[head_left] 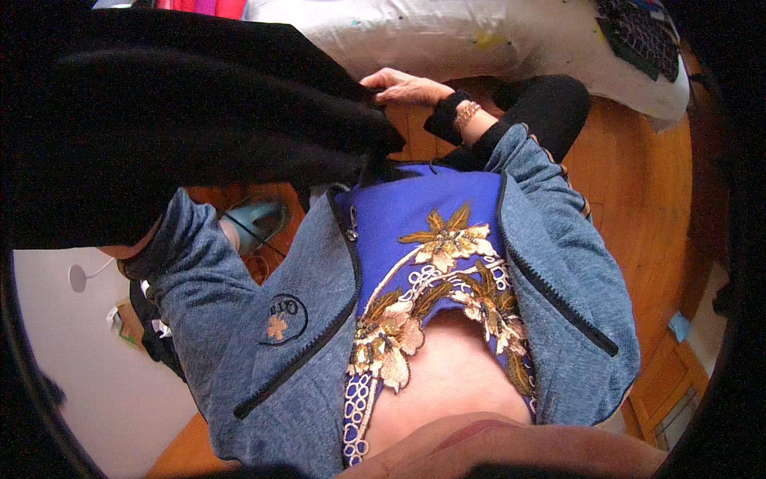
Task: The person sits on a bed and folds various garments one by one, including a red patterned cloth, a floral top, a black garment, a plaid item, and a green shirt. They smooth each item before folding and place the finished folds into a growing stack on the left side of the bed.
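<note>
A large black cloth [199,120] is spread across the upper left of the head view, hanging in broad folds. My right hand [405,86] is closed on its right edge, with thumb and fingers pinched together; a dark band and a bracelet circle that wrist. My left arm [191,239], in a blue-grey sleeve, reaches up under the cloth. The cloth hides my left hand, so its fingers do not show. The type of garment, if it is one, cannot be made out.
Beyond my hands stands a low surface with a stained whitish cover [447,36]. On its right lies a dark patterned thing [642,36]. Pinkish-red fabric [209,6] shows at the top left. A teal rounded object [259,219] is on the wooden floor [630,184] by my left arm.
</note>
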